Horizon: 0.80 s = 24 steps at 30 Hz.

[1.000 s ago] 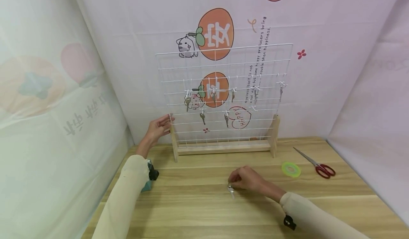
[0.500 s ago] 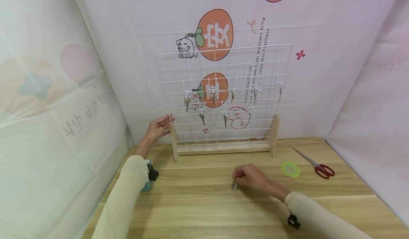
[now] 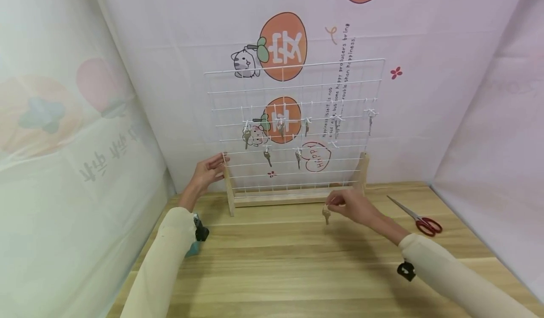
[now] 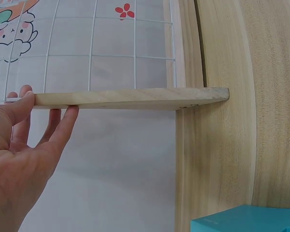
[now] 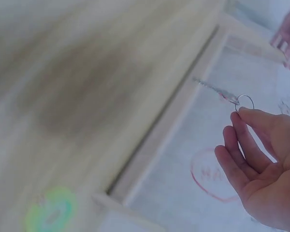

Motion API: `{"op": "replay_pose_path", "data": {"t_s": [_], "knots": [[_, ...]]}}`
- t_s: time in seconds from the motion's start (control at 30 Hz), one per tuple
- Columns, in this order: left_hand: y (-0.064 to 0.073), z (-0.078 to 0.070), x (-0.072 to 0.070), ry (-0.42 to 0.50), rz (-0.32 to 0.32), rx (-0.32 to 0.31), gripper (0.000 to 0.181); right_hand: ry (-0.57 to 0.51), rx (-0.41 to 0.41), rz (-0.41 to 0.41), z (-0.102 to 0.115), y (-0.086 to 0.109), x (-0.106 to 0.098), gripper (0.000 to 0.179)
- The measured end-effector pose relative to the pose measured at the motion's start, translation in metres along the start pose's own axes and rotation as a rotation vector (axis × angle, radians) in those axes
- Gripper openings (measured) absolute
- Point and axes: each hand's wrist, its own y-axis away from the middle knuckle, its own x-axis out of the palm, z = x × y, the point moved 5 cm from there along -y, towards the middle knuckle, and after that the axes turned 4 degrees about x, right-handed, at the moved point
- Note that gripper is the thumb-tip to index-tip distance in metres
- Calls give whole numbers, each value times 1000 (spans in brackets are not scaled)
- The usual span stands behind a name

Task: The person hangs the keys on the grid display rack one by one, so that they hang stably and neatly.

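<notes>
My right hand (image 3: 352,207) pinches a key ring (image 5: 245,94) between thumb and forefinger, and a metal key (image 3: 327,218) dangles from it over the table, just in front of the rack's base. On the left, my left hand (image 3: 204,172) holds the upper end of the rack's wooden side support (image 4: 130,98), thumb on one side and fingers on the other. The white wire grid rack (image 3: 294,66) stands upright at the back. Several keys hang from its white hooks, among them a lower-row key (image 3: 267,157). One lower hook (image 3: 333,144) is bare.
Red-handled scissors (image 3: 427,226) lie at the right of the wooden table (image 3: 272,270). A yellow-green disc (image 5: 48,212) shows blurred in the right wrist view; my right arm hides it in the head view. A teal box (image 4: 246,220) sits by my left forearm.
My right hand has lifted the key from low over the table and carried it forward and right, towards the rack. The left hand keeps its place on the side support.
</notes>
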Motion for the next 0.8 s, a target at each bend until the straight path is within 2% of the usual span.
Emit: {"op": "replay_pose_path", "data": {"t_s": [0.13,0.27,0.47,0.63,0.8], "knots": [[0,1,0,2,-2,-6,52,-4,16,-39,5,-8,-30,9],[0,0,0,4,2,-6,52,59,0,-128,13,-18,-61,11],[2,-2,-3,0,4,-3,52,80,43,-243,20,-34,-100,10],[1,-1,-2,6,7,-1,52,86,16,-338,22,-46,-121,10],[0,-1,-1,1,17,5,53,85,22,-351,21,-53,-131,12]]}}
